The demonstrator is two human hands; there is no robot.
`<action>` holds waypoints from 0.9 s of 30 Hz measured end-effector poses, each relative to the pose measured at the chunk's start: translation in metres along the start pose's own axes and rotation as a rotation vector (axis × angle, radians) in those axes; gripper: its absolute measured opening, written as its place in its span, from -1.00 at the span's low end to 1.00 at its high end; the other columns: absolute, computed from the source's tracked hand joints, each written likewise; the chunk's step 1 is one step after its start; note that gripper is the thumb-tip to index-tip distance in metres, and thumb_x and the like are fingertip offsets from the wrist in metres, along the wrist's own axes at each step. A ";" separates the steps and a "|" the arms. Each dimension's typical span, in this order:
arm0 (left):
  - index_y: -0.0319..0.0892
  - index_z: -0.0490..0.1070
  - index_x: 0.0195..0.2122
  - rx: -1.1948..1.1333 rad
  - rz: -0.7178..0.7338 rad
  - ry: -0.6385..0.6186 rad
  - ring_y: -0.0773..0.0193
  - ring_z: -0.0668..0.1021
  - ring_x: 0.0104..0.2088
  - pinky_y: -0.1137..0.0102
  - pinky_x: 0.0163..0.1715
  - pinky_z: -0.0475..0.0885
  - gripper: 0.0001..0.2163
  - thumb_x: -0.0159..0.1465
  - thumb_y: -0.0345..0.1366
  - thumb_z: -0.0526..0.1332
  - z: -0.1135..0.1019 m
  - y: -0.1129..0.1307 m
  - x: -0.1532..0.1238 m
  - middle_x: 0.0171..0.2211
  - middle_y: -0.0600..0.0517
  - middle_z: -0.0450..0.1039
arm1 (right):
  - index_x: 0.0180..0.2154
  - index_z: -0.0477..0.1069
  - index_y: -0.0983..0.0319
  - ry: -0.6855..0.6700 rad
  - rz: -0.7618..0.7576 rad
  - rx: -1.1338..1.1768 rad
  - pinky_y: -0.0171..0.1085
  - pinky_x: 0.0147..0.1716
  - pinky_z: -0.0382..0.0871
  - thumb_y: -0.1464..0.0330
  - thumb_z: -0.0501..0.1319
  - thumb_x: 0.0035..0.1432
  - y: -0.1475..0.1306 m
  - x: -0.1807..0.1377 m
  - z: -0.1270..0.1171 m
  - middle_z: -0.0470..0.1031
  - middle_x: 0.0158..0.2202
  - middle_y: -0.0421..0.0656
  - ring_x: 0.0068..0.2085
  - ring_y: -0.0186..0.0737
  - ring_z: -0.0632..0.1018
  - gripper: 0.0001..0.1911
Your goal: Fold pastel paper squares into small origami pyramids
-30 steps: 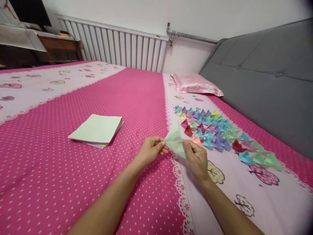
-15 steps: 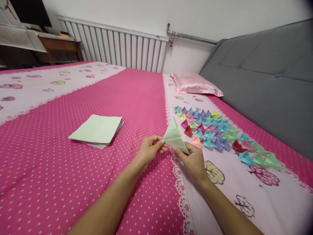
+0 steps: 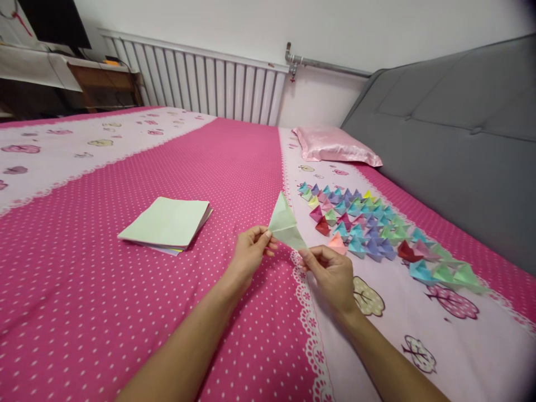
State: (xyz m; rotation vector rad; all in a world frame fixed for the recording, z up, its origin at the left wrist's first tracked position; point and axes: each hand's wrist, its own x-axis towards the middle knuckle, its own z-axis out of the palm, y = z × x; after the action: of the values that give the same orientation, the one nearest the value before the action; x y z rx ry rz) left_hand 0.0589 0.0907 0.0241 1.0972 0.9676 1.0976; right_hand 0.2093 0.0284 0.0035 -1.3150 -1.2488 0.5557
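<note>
A pale green folded paper, triangular with a point facing up, is held above the bed between both my hands. My left hand pinches its left corner between thumb and fingers. At the lower right corner, my right hand grips the paper with thumb and fingertips. Beyond my right hand stand rows of small folded paper boats in blue, purple, green, pink, red and yellow. To the left lies a stack of square paper sheets, pale green on top with other colours showing at the edge.
The bed has a pink dotted sheet with pale printed bands. A pink satin pillow rests by the grey headboard. Against the far wall are a white radiator and a pipe. A desk with a monitor stands far left.
The folded paper has moved a little left and up with my left hand. My right hand has slid its hold to the paper's lower right tip.
</note>
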 end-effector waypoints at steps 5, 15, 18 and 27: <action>-0.24 0.35 -0.41 -0.014 0.024 0.016 0.42 0.45 -0.53 0.52 -0.53 0.33 -0.88 0.24 -0.39 0.07 -0.006 0.003 0.002 -0.52 0.06 0.40 | -0.49 0.43 0.25 0.052 -0.055 0.088 -0.33 -0.48 0.35 0.25 0.24 0.09 0.000 0.000 -0.002 0.45 -0.57 -0.22 -0.53 -0.33 0.45 -0.78; -0.20 0.30 -0.44 0.117 -0.075 -0.367 0.41 0.38 -0.53 0.47 -0.46 0.27 -0.87 0.23 -0.30 0.10 -0.005 -0.012 0.000 -0.53 0.08 0.33 | -0.15 0.39 0.17 0.048 -0.051 0.307 -0.38 -0.44 0.36 0.23 0.20 0.13 0.003 0.001 -0.001 0.45 -0.22 -0.16 -0.37 -0.36 0.48 -0.76; -0.21 0.27 -0.46 0.152 -0.065 -0.405 0.41 0.34 -0.53 0.47 -0.46 0.24 -0.85 0.24 -0.30 0.08 -0.006 -0.019 0.003 -0.54 0.09 0.30 | -0.16 0.40 0.15 0.035 -0.035 0.337 -0.40 -0.46 0.36 0.24 0.21 0.12 0.003 0.003 -0.001 0.44 -0.21 -0.17 -0.34 -0.35 0.47 -0.77; -0.21 0.25 -0.50 0.204 -0.014 -0.445 0.42 0.26 -0.56 0.46 -0.50 0.15 -0.81 0.21 -0.25 0.12 -0.006 -0.022 0.005 -0.57 0.12 0.22 | -0.18 0.38 0.17 0.029 0.017 0.376 -0.41 -0.45 0.36 0.32 0.24 0.09 0.001 0.003 0.002 0.47 -0.34 -0.21 -0.41 -0.38 0.45 -0.79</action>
State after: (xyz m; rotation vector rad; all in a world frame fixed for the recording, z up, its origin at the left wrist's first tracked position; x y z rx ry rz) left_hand 0.0578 0.0947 0.0006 1.4244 0.7382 0.7069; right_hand 0.2088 0.0327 0.0031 -1.0139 -1.0486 0.7418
